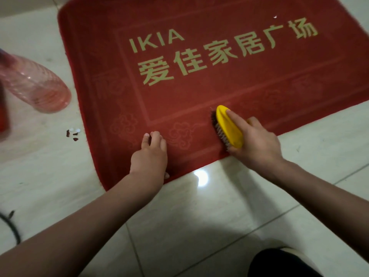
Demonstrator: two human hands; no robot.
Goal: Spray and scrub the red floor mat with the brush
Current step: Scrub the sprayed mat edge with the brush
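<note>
The red floor mat (199,86) with pale lettering lies on the white tiled floor and fills the upper middle of the view. My right hand (253,140) grips a yellow scrubbing brush (227,124), bristles down on the mat near its front edge. My left hand (149,154) presses on the mat's front border to the left of the brush, fingertips on the pile. A pink translucent spray bottle (38,84) stands on the tiles left of the mat, its top out of view.
White glossy tiles (199,226) surround the mat. Small dark and white specks (72,133) lie by the mat's left edge. A dark cord (12,226) curls at the lower left. A red object (3,116) sits at the left edge. My dark-clothed knee (279,262) shows at the bottom.
</note>
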